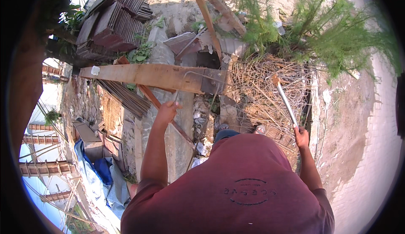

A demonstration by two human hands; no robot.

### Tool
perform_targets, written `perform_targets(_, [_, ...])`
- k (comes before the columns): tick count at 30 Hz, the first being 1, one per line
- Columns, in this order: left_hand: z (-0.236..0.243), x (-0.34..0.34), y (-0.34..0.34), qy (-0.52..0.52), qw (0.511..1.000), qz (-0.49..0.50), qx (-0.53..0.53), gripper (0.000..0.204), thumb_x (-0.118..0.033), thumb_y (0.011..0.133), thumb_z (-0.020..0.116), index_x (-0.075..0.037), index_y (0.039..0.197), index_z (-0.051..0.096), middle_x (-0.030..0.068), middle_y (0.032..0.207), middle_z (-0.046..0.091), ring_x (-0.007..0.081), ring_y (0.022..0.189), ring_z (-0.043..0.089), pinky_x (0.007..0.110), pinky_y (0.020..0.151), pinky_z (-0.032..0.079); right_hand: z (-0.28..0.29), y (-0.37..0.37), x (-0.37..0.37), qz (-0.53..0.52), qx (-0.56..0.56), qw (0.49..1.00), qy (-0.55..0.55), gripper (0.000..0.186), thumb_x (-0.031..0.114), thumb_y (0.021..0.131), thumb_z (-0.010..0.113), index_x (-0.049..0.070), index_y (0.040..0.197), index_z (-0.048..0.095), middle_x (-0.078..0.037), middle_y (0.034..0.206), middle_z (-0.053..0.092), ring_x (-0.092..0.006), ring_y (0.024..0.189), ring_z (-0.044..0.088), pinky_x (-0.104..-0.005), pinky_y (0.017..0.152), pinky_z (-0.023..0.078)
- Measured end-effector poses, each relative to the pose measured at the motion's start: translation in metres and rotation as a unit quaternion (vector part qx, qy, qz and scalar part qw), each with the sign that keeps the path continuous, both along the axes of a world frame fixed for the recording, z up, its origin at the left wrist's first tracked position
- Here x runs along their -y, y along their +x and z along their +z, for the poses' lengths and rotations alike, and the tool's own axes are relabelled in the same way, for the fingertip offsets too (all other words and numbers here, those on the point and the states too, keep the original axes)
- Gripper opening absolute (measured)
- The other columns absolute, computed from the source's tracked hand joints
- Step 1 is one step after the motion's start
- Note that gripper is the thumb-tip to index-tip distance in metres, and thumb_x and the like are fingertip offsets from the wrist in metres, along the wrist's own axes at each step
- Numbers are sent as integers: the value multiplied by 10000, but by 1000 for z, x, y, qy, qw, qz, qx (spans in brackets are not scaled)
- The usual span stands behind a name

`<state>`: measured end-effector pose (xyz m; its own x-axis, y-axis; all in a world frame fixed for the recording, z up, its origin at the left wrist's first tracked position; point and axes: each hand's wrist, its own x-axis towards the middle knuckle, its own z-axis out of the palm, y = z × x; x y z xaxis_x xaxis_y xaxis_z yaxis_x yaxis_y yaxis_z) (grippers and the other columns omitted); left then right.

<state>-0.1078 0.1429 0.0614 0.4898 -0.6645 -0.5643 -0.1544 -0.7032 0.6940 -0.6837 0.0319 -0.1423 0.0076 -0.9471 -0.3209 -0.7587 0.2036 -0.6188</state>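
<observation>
My left hand [168,110] is closed around a thin rod [176,95], whose short pale length shows above the fingers at the near edge of a long wooden plank [139,72]. A thin bent bar [198,73] lies over the plank's right part; whether it joins the rod in my hand I cannot tell. On the right, my right hand [301,137] grips the lower end of a silvery metal bar tool [286,101]. Its rusty orange-brown head reaches over a heap of bent steel bars [261,80].
Stacked brown tiles [116,31] stand at the far left, and dark strips [124,99] lie below the plank. Feathery green plants [312,35] overhang the far right. A blue tarp [101,170] lies at the near left. A pale wall [358,149] runs along the right.
</observation>
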Motion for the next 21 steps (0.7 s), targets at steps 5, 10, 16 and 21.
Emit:
perform_targets(5, [-8, -1, -3, 55, 997, -8, 60, 366, -326, 947, 523, 4, 897, 673, -23, 529, 420, 83, 434, 336, 277, 404, 269, 25, 12, -2, -1, 3, 1000, 25, 638, 582, 852, 543, -42, 720, 573, -140, 557, 469, -190, 564, 453, -386, 568, 408])
perform_targets(10, [-60, -3, 31, -32, 981, -76, 178, 374, -346, 940, 536, -7, 892, 687, -22, 532, 431, 89, 445, 346, 287, 410, 278, 22, 22, -8, -11, 38, 999, 12, 588, 540, 861, 560, -27, 710, 583, -129, 558, 473, -188, 553, 445, -377, 559, 403])
perform_targets(16, [-59, 5, 35, 28, 998, -12, -47, 374, -369, 930, 558, -11, 972, 657, -43, 566, 397, 62, 457, 331, 240, 394, 248, 57, 41, -6, 44, -13, 999, -5, 565, 546, 860, 550, -6, 750, 606, -147, 549, 502, -239, 532, 497, -382, 540, 404])
perform_targets(21, [-41, 6, 42, 51, 980, 18, -193, 377, -379, 928, 558, -17, 1008, 625, -48, 631, 401, 38, 468, 314, 196, 383, 249, 116, 54, 4, 170, -50, 983, -48, 532, 557, 841, 558, 31, 766, 578, -170, 559, 530, -346, 553, 554, -424, 533, 417])
